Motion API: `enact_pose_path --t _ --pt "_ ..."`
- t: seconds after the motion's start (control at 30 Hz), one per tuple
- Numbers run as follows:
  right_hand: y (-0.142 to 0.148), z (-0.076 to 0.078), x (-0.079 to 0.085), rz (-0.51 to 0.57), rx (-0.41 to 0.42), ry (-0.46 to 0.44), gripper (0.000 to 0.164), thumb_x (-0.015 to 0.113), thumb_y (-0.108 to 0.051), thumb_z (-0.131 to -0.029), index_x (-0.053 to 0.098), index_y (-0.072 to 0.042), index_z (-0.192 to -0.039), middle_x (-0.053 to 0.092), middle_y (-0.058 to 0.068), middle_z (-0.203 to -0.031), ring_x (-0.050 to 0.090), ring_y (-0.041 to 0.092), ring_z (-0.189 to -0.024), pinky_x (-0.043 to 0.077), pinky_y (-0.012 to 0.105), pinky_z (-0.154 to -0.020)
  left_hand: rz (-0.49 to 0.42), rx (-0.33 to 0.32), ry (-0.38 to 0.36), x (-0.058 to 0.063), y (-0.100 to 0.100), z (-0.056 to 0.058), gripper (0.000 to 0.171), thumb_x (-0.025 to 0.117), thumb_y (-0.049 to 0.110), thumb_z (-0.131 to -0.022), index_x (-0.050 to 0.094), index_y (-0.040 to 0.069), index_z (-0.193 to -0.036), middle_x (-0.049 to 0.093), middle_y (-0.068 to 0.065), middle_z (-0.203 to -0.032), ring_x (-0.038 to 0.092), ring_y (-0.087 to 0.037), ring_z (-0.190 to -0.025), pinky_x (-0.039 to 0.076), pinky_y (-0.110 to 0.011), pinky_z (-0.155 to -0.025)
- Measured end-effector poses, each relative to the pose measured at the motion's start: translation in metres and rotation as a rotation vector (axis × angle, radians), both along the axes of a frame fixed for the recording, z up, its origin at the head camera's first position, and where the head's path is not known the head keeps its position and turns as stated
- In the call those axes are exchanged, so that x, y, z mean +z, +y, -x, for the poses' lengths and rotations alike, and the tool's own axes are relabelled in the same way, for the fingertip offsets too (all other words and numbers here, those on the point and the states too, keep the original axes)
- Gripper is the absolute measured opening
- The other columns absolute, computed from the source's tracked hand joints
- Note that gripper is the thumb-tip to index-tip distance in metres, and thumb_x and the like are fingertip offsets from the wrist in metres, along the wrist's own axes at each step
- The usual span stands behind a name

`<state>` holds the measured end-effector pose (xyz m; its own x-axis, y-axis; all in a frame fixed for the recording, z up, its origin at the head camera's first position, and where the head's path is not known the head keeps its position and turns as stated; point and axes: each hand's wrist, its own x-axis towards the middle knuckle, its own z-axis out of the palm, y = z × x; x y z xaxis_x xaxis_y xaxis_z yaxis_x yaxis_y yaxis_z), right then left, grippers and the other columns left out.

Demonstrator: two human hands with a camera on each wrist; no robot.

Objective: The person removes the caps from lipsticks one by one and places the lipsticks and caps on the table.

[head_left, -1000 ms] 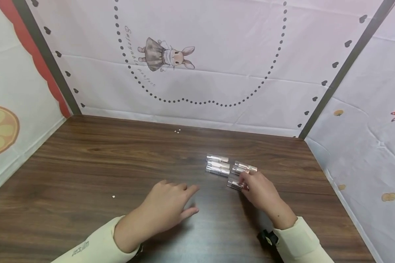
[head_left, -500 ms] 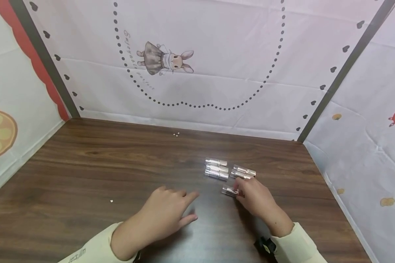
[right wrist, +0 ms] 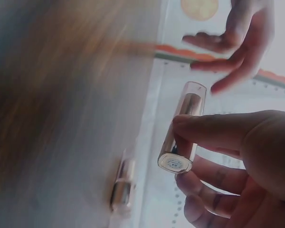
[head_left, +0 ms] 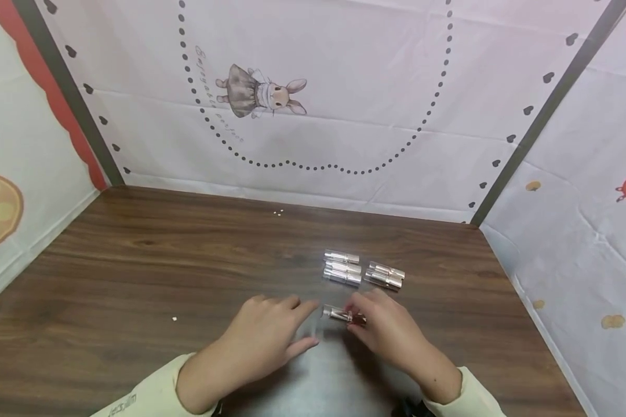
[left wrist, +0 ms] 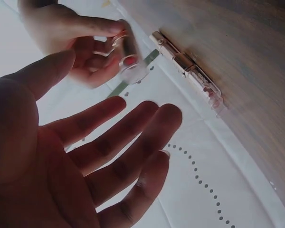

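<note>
Wood table (head_left: 151, 255): right hand (head_left: 388, 324) pinches tube (head_left: 338, 313), long axis aimed clear-end-first at left hand (head_left: 258, 333), empty fingers spread near its tip.

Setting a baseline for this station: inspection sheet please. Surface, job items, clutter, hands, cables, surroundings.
Surface: dark-brown wood-grain table
Job items: shiny gold-toned slender tube with a transparent end, held; beyond it, three similar tubes, with two more such tubes to their right
Clutter: tiny white specks, at left and near back edge
Hands: right hand pinches the tube; left hand holds nothing
Cables: nothing seen
Surroundings: white printed sheets on three sides
</note>
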<state>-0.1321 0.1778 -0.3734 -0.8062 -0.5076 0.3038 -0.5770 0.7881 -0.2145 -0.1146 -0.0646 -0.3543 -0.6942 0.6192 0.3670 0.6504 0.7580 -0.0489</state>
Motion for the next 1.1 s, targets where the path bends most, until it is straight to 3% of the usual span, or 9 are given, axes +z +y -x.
enact_pose_path --t 0.2,0.4,0.7,1.1 --pt "-0.009 -0.01 0.011 0.033 0.061 0.046 0.032 0.089 -0.014 -0.073 0.067 -0.02 -0.095 0.067 -0.011 -0.086 0.057 0.006 -0.084 0.051 0.024 -0.07 -0.012 0.003 0.021 0.004 0.002 0.001 0.05 0.07 0.057 -0.085 0.066 0.022 -0.12 0.065 0.005 -0.086 0.058 -0.009 -0.059 0.045 -0.031 -0.054" --pt "-0.013 -0.014 0.013 0.066 0.108 0.073 0.033 0.089 -0.013 -0.072 0.066 -0.02 -0.096 0.064 -0.011 -0.085 0.056 0.005 -0.081 0.049 0.022 -0.069 -0.026 -0.021 0.024 0.005 0.004 0.001 0.045 0.071 0.056 -0.084 0.068 0.022 -0.113 0.061 0.008 -0.079 0.053 -0.006 -0.055 0.04 -0.027 -0.051" --pt "-0.015 -0.019 0.012 0.092 0.126 0.036 0.035 0.088 -0.01 -0.072 0.066 -0.019 -0.097 0.063 -0.011 -0.085 0.058 0.002 -0.076 0.049 0.02 -0.067 -0.043 -0.048 0.007 0.003 0.007 0.001 0.033 0.074 0.051 -0.083 0.068 0.023 -0.097 0.061 0.01 -0.075 0.049 -0.004 -0.051 0.033 -0.024 -0.047" --pt "-0.017 -0.022 0.009 0.127 0.136 -0.003 0.033 0.086 -0.01 -0.075 0.066 -0.016 -0.1 0.064 -0.008 -0.085 0.059 0.003 -0.074 0.049 0.019 -0.065 -0.044 -0.051 -0.02 0.0 0.009 0.0 0.022 0.076 0.042 -0.085 0.067 0.022 -0.087 0.06 0.011 -0.07 0.048 -0.003 -0.051 0.033 -0.022 -0.047"
